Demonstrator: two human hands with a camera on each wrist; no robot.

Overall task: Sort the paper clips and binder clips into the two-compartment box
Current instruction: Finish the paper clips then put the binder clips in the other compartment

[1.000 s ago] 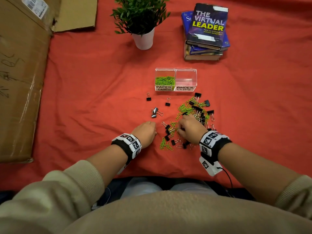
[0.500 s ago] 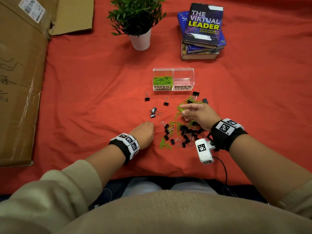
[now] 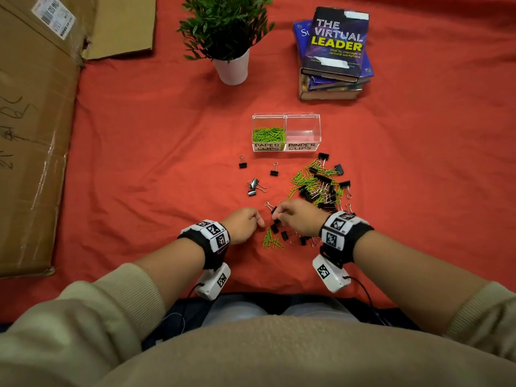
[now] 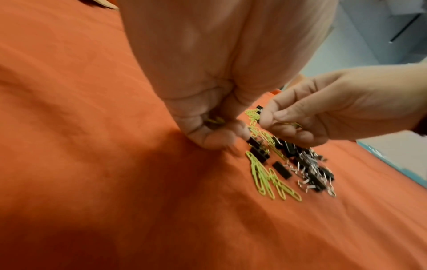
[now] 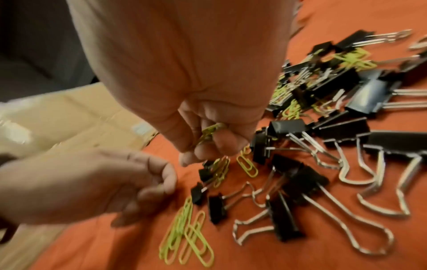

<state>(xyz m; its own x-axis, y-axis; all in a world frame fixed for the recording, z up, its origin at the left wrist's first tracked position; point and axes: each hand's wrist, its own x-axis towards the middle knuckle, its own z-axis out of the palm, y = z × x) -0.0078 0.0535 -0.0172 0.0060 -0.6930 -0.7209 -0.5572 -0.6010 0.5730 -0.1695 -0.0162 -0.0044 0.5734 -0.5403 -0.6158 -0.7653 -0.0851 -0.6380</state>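
The right hand (image 5: pixel 208 113) curls its fingers round a few green paper clips (image 5: pixel 209 133); the left hand (image 3: pixel 244 224), just beside it, also cups green clips in bent fingers. Loose binder clips (image 3: pixel 321 188) lie beyond the right hand, the two-compartment box (image 3: pixel 286 132) further ahead.

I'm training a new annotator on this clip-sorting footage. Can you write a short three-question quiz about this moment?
1. True or false: the BINDER CLIPS compartment already holds clips.
2. What does the right hand pinch? A) green paper clips B) a binder clip C) nothing
3. Fill in: the two-compartment box stands on a ___ cloth.

Key: 1 false; 2 A; 3 red.
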